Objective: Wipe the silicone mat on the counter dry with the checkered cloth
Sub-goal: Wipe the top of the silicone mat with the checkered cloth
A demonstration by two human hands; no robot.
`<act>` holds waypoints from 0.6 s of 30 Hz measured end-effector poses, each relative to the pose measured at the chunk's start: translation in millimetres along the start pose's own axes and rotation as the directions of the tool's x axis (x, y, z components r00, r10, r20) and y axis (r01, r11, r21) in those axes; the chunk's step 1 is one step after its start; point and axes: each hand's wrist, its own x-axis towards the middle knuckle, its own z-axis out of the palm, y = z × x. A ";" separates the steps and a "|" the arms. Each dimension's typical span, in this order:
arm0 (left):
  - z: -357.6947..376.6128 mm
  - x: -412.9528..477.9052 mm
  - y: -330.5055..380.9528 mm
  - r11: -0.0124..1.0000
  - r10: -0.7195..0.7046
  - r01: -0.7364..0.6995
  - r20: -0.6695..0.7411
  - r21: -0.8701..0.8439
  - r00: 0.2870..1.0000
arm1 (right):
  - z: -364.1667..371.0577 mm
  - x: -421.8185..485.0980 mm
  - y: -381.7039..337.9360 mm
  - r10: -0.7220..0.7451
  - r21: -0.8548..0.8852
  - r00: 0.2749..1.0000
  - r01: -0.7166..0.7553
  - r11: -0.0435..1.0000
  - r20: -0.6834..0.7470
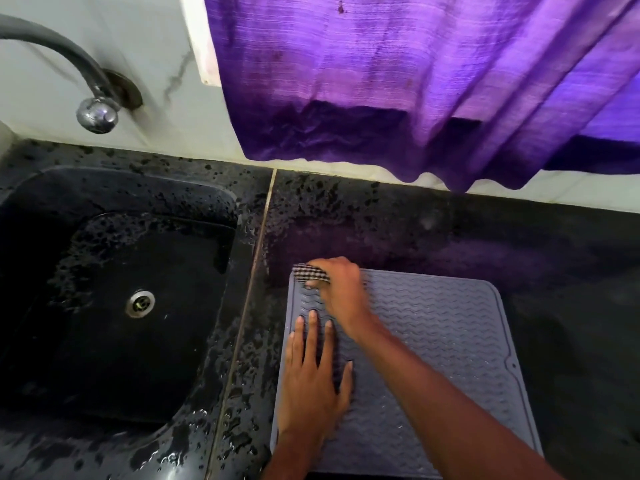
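A grey silicone mat (pixel 450 341) with wavy ridges lies flat on the black counter (pixel 571 278), right of the sink. My right hand (pixel 341 289) reaches across to the mat's far left corner and grips a bunched black-and-white checkered cloth (pixel 310 273), pressing it on the mat. My left hand (pixel 311 375) lies flat on the mat's left side, fingers straight and spread, palm down. Small water drops show on the mat's right half.
A black sink (pixel 104 306) with a metal drain (pixel 140 303) sits at left, its rim wet with droplets. A tap (pixel 97 112) comes out of the white wall. A purple curtain (pixel 415 81) hangs over the counter's back edge.
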 end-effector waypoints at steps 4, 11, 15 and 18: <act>0.0 -0.4 0.8 0.999 0.004 -0.004 -0.008 -0.033 1.000 | 4.6 14.1 -13.6 -0.029 0.032 0.994 0.025 0.999 0.107; 4.3 -0.2 -1.7 0.999 0.001 -0.002 -0.003 -0.047 1.000 | -42.2 -26.3 27.3 -0.035 0.105 0.999 0.036 0.994 -0.004; 6.4 0.3 -2.6 0.999 0.010 -0.011 -0.014 -0.037 1.000 | -99.3 -59.6 81.0 -0.007 0.044 0.989 0.014 0.999 -0.147; 6.0 -0.1 -2.5 0.998 0.024 -0.025 -0.028 -0.051 0.999 | -135.3 -84.5 127.9 0.077 -0.014 0.961 -0.084 0.996 -0.267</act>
